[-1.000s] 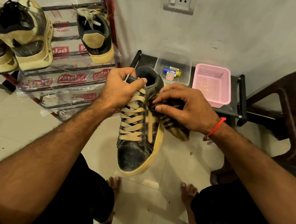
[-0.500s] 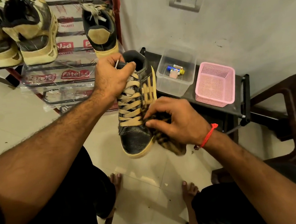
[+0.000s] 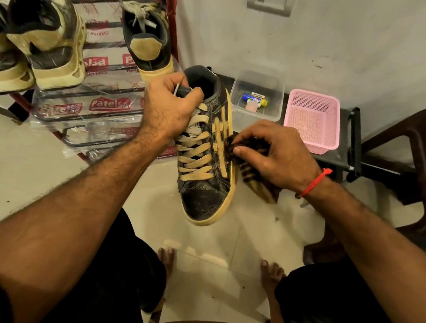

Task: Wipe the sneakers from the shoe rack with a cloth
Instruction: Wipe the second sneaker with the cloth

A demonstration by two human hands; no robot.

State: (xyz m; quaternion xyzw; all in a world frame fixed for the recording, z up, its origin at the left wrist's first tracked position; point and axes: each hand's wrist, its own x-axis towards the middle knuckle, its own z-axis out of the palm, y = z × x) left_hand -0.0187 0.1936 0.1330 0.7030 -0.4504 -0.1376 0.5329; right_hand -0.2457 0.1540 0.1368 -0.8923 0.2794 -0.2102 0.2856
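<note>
At the centre of the frame the sneaker [image 3: 205, 159] hangs above the floor, the left hand [image 3: 169, 108] at its upper left, the right hand [image 3: 276, 155] and cloth [image 3: 256, 175] at its right side. The shoe rack [image 3: 91, 95] fills the upper left, three sneakers [image 3: 47, 47] on its top shelf. At right a box [image 3: 259, 97] and basket [image 3: 311, 118] sit side by side on a low stand [image 3: 353, 142].

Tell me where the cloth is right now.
In the head view, the cloth is right of centre, bunched in the right hand and pressed against the side of the held sneaker, below the pink basket.
</note>
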